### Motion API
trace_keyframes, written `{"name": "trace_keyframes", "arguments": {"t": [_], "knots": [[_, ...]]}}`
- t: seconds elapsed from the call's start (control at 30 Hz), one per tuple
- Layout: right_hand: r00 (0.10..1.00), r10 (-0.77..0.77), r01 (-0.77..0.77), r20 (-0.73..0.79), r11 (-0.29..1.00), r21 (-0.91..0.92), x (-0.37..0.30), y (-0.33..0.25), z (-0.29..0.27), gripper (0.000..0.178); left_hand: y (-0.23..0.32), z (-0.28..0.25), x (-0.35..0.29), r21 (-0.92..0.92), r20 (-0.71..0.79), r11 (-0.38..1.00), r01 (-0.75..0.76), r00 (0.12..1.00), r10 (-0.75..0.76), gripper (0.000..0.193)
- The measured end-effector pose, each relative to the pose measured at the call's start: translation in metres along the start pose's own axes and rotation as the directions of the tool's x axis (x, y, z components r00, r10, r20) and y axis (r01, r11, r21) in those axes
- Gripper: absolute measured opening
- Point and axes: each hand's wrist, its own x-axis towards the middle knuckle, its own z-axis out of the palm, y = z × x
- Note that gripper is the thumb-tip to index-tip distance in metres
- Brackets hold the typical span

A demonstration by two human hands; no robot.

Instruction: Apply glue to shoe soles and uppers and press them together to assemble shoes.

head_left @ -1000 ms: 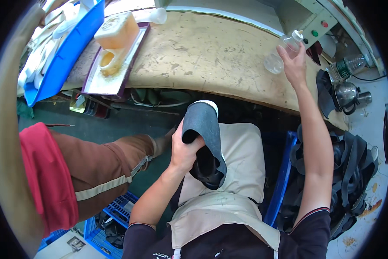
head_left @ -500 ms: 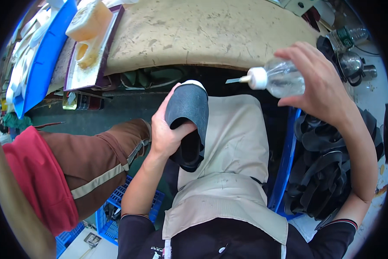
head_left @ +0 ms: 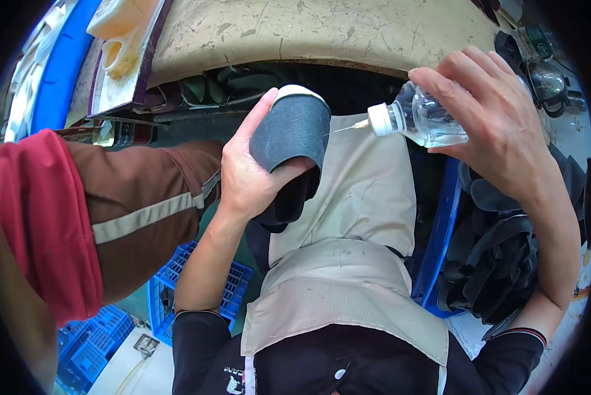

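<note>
My left hand [head_left: 241, 172] is wrapped round a dark grey shoe upper [head_left: 291, 131] with a pale toe edge, its thumb inside the opening. The upper is tilted, toe end pointing away from me, over my beige apron [head_left: 348, 197]. In my right hand [head_left: 483, 108] lies a clear plastic bottle [head_left: 434, 122], held on its side. A white cap [head_left: 384, 120] with a thin needle nozzle [head_left: 351, 126] points left. The needle's tip is close by the right side of the upper; whether they touch I cannot tell.
Ahead is a worn beige worktable [head_left: 256, 39]. At its left stand a stained plastic container [head_left: 121, 59] and a blue tray [head_left: 62, 72]. A blue bin with black shoe uppers [head_left: 493, 263] is at right. Another person's brown-trousered leg [head_left: 144, 191] is at left, with blue crates [head_left: 160, 276] below.
My right hand has brought the bottle's needle left, nearer the shoe upper. My left hand has raised the upper slightly and turned it. The whole view has shifted a little.
</note>
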Motion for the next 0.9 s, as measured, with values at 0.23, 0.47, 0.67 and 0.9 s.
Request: {"name": "trace_keyframes", "arguments": {"t": [0.23, 0.47, 0.67, 0.9], "knots": [[0.998, 0.024, -0.024, 0.052, 1.000, -0.015, -0.010, 0.007, 0.001, 0.089, -0.005, 0.012, 0.000, 0.151, 0.025, 0.988, -0.020, 1.000, 0.016, 0.095], [0.996, 0.022, -0.019, 0.082, 0.999, -0.027, -0.012, 0.011, 0.003, 0.087, -0.007, 0.018, 0.002, 0.247, 0.048, 0.968, -0.053, 0.998, 0.042, 0.095], [0.995, 0.005, -0.005, 0.099, 1.000, -0.002, -0.007, 0.008, 0.004, 0.086, -0.005, 0.019, 0.000, 0.328, 0.091, 0.939, -0.106, 0.993, 0.080, 0.094], [0.993, -0.015, 0.013, 0.115, 1.000, 0.018, 0.001, -0.001, 0.007, 0.085, -0.004, 0.018, -0.002, 0.368, 0.134, 0.928, -0.057, 0.991, 0.008, 0.096]]}}
